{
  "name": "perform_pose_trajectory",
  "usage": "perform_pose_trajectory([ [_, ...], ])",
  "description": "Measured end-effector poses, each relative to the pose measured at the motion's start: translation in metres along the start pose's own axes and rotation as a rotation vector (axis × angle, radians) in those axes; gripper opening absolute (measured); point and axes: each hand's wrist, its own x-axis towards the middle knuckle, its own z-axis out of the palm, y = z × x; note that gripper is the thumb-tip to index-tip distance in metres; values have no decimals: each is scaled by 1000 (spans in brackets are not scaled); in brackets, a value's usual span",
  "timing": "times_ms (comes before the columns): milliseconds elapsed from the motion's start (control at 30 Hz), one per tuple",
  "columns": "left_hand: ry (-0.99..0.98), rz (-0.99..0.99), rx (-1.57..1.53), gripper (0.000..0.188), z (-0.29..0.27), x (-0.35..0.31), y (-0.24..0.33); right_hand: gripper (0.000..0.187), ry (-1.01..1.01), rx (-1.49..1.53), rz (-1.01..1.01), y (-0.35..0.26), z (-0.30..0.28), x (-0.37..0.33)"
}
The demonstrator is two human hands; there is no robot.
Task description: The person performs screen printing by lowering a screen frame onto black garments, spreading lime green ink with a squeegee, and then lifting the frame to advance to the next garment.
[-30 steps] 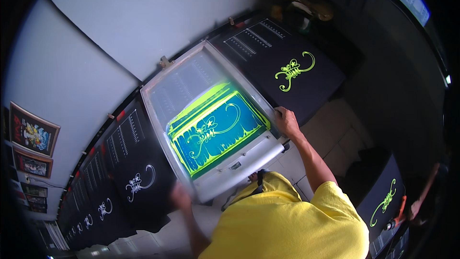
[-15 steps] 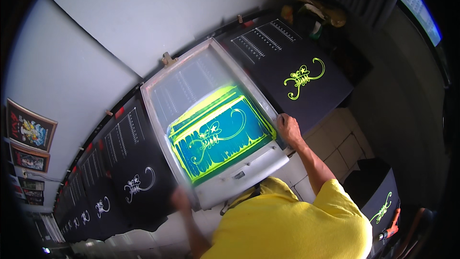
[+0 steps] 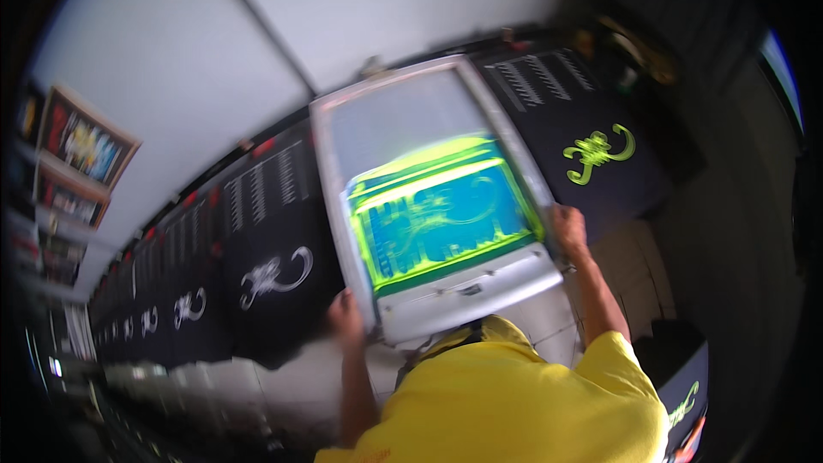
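Screen frame [image 3: 429, 302]: we are bringing left hand [image 3: 346, 319] to near-left corner, grip unclear; right hand [image 3: 569, 230] clamping right side; apparently steadying both sides.

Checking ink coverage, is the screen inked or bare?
Partly inked: the screen has lime ink around its blue patch; upper mesh looks grey.

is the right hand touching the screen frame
Touching. The head view shows the right hand against the outer right edge of the screen frame, near its lower corner, with no gap visible between them.
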Motion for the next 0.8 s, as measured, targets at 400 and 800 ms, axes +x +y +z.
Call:
perform_pose_trajectory([
  [400,74,81,-160,27,12,-3,-25,32,22,189,-86,18,9,2],
  [800,189,-17,208,33,7,21,-51,32,-138,163,-14,26,93,24],
])
